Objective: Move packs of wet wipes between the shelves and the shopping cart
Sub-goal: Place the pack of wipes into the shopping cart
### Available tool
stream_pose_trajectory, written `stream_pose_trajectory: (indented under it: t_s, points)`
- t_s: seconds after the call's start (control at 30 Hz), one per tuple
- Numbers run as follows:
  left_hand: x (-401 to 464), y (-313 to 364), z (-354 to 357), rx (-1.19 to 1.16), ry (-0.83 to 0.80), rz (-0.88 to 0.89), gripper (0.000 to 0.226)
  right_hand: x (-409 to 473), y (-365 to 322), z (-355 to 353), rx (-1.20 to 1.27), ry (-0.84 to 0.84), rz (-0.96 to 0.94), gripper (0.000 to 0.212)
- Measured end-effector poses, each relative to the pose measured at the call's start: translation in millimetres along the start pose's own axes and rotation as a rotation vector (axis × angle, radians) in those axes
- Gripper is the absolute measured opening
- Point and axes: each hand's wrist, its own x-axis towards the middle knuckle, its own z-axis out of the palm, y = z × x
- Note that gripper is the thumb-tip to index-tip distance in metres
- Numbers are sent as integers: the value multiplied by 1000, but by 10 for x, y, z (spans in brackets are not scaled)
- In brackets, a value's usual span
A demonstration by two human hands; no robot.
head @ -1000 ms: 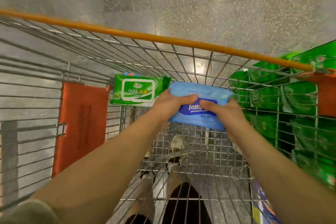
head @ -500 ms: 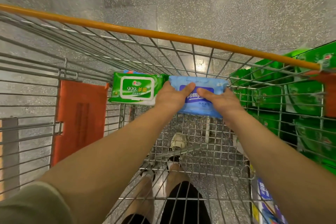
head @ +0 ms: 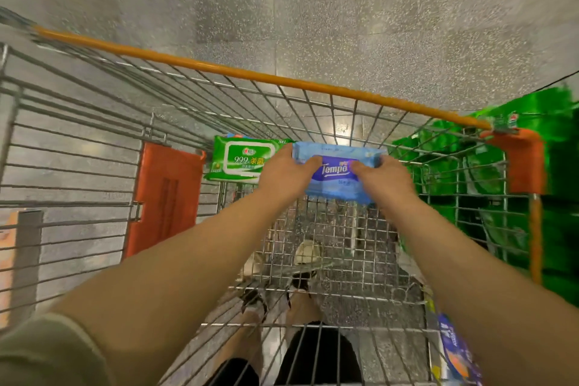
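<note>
Now that it has travelled deeper toward the shopping cart [head: 344, 260] front, the blue Tempo wipes pack [head: 336, 175], gripped by left hand [head: 289, 171] and right hand [head: 380, 177], sits beside the green wipes pack [head: 239, 161], nearly placed.

Even, fairly bright indoor light; a glare spot on the floor [head: 336, 130] shows through the cart [head: 94, 147] wires. Wide-angle bending curves the edges. Green packs [head: 501, 185] at right smear with blur.
</note>
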Motion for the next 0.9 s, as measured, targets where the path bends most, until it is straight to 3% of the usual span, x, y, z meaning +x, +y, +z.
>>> stream_pose_trajectory:
  t_s: [0.17,0.6,0.9]
  points:
    - [-353,159,-395,103,-6,117,86,-488,-247,-316,-107,-2,-150,63]
    - [-1443,518,-1521,550,55,534,90,-2029,-777,-1016,-432,130,-440,61]
    - [-2268,667,-2118,668,102,747,92,-3172,-928,-1358,-492,297,-482,65]
